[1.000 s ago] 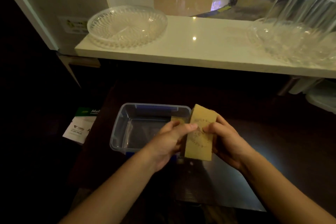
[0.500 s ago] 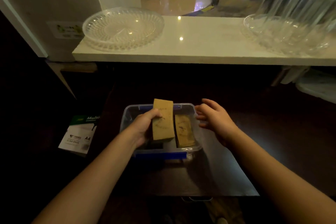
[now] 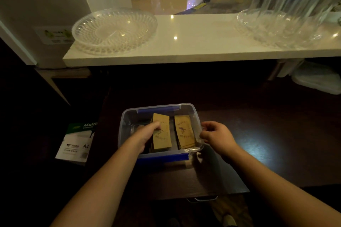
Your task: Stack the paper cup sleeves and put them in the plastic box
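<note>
A clear plastic box (image 3: 129, 116) with blue clips sits on the dark table in front of me. Inside it, on the right, lies a flat stack of brown paper cup sleeves (image 3: 185, 133). My left hand (image 3: 147, 135) is down in the box, shut on a second stack of sleeves (image 3: 162, 134) that rests slightly tilted in the left half. My right hand (image 3: 216, 134) hovers at the box's right rim with its fingers curled and apart, holding nothing.
A white counter (image 3: 193, 42) runs across above the table, with a clear patterned dish (image 3: 113, 30) at left and upturned glasses on a dish (image 3: 287, 14) at right. A pack of A4 paper (image 3: 77, 143) lies left of the table. A white lidded container (image 3: 317, 79) sits at far right.
My left hand has carried the sleeve stack from above the table into the box and lowered it beside the other stack. My right hand let go and moved to the box's right rim.
</note>
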Demonstrator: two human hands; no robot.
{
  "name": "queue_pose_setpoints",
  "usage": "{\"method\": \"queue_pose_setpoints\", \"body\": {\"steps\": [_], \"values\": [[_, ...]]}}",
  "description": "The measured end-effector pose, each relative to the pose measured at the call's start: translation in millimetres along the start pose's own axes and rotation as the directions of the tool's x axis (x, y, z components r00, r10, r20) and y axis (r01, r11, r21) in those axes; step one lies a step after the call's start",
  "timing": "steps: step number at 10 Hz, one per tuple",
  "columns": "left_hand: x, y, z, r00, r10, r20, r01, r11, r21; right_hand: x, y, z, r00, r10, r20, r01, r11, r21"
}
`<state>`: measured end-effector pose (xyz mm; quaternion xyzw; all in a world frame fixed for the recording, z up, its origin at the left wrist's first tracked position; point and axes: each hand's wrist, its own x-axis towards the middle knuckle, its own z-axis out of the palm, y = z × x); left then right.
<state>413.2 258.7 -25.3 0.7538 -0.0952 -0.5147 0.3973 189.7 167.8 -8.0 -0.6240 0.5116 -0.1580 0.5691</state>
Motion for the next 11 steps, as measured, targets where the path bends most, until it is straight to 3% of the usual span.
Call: {"method": "queue_pose_setpoints", "body": {"steps": [5, 9, 10, 11], "values": [[2.7, 10.4, 23.8, 0.996, 0.055, 0.075, -0.059, 0.998, 0.039, 2.4, 0.9, 7.4, 0.996, -0.023, -0.083, 0.020, 0.999, -0.035], [1.4, 10.2, 22.6, 0.995, 0.071, 0.066, -0.070, 0.997, -0.024, 6.8, -1.7, 7.2, 0.995, -0.026, -0.095, 0.019, 0.997, -0.075], [-3.8, 10.6, 19.9, 0.996, 0.075, 0.041, -0.074, 0.997, -0.021, 2.0, -10.7, 0.9, 1.000, -0.021, -0.021, 0.019, 0.994, -0.107], [-12.9, 12.7, 24.6, 0.985, 0.152, -0.086, -0.153, 0.988, -0.006, -4.7, -20.6, -11.7, 0.996, -0.082, -0.019, 0.077, 0.980, -0.183]]}}
